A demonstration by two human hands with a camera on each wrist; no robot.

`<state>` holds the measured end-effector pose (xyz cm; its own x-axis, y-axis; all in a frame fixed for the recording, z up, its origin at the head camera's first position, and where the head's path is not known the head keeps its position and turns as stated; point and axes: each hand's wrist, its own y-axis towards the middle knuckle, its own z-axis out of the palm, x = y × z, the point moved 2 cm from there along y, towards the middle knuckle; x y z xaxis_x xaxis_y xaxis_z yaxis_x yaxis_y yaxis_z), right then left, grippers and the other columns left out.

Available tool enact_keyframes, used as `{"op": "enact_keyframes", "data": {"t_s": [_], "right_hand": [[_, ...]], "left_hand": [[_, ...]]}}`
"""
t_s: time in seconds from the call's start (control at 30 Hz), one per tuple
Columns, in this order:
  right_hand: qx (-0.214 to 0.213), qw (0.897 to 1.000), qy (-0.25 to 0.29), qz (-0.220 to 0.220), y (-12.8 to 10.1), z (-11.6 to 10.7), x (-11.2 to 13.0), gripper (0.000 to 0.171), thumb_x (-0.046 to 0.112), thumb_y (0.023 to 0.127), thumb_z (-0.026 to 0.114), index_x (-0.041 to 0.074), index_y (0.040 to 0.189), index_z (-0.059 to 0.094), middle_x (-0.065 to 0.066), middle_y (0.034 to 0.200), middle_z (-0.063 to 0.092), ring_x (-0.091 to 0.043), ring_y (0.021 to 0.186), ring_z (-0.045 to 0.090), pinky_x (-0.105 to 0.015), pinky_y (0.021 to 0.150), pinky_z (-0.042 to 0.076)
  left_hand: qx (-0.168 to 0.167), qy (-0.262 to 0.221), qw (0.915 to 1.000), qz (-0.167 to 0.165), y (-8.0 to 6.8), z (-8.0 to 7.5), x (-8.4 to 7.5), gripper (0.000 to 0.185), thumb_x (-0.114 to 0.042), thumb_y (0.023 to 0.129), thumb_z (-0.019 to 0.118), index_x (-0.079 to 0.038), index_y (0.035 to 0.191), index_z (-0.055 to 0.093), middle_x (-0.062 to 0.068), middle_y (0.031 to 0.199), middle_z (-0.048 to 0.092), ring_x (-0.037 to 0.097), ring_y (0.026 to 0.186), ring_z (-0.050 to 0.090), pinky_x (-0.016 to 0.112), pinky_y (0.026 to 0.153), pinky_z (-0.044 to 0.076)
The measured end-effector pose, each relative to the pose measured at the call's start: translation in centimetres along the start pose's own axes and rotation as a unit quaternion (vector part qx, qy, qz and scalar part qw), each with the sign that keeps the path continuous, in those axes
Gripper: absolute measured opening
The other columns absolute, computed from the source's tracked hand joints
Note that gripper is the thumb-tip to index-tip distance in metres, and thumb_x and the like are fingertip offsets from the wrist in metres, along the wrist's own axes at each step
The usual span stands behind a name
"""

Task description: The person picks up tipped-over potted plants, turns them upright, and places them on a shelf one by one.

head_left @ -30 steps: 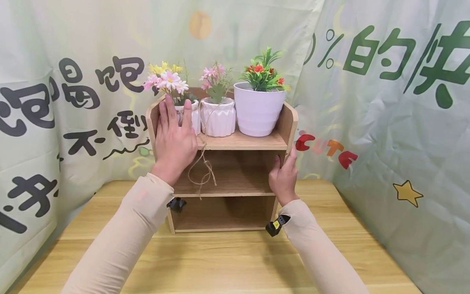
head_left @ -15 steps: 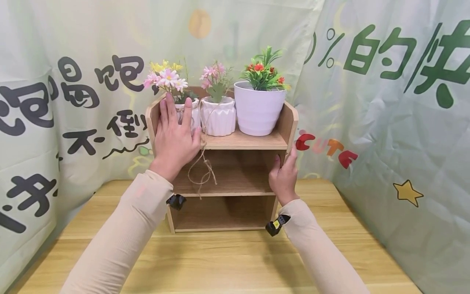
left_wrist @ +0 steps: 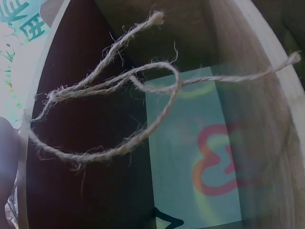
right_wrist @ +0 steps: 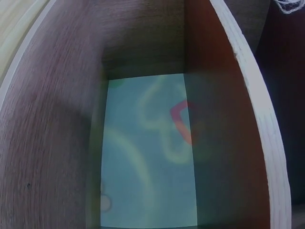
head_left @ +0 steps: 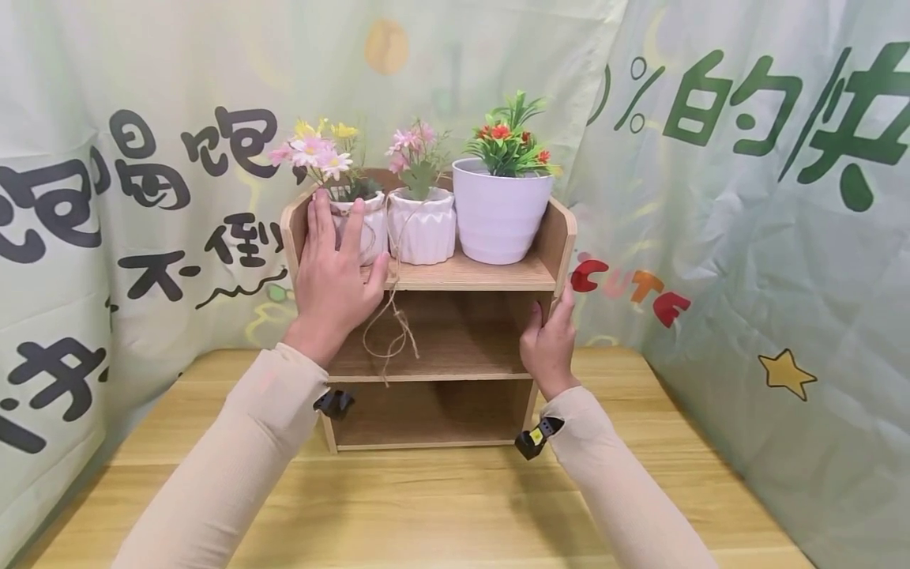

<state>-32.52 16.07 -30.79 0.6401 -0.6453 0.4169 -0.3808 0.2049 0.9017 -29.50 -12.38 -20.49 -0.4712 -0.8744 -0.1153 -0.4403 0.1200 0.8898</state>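
A three-tier wooden shelf stands on the table, with three flower pots in a row on its top tier. My left hand has its fingers extended against the left side of a white pot of pink and yellow flowers; its thumb is near the pot's base. Beside it stand a white ribbed pot with pink flowers and a larger white pot with red flowers. Twine dangles in front of the middle tier. My right hand grips the shelf's right side panel, thumb on the inner side.
Beneath the shelf is a wood-grain table. A printed fabric backdrop surrounds it at the back and both sides. In the right wrist view, the lower compartment's wooden side wall shows close up, with the backdrop visible through its open back.
The left pot's flowers have shifted a little to the left, and more of that pot shows. My left hand has moved slightly left and down. The right hand stays on the shelf's side.
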Motion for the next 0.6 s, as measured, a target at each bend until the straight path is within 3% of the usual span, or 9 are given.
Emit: {"op": "enact_keyframes", "data": {"t_s": [0.33,0.6], "right_hand": [[0.028,1.0,0.005,0.009,-0.1,-0.6,0.1,0.06,-0.002,0.092,0.052,-0.002,0.145,0.023,-0.033,0.133,0.046,-0.047,0.116,0.052,-0.057,0.094,0.042],[0.081,0.997,-0.013,0.001,-0.1,-1.9,-0.1,0.06,0.003,0.09,0.056,-0.002,0.144,0.029,-0.034,0.119,0.055,-0.049,0.1,0.059,-0.06,0.083,0.047]], "left_hand": [[-0.042,-0.053,0.9942,0.084,-3.2,-0.7,0.7,0.067,-0.028,0.09,0.058,0.006,0.144,0.037,0.033,0.15,0.024,0.041,0.141,0.021,0.045,0.114,0.017],[-0.061,-0.052,0.9906,0.111,-5.8,-1.4,1.2,0.062,-0.031,0.091,0.053,0.01,0.137,0.043,0.036,0.143,0.035,0.046,0.135,0.031,0.047,0.112,0.023]]}}
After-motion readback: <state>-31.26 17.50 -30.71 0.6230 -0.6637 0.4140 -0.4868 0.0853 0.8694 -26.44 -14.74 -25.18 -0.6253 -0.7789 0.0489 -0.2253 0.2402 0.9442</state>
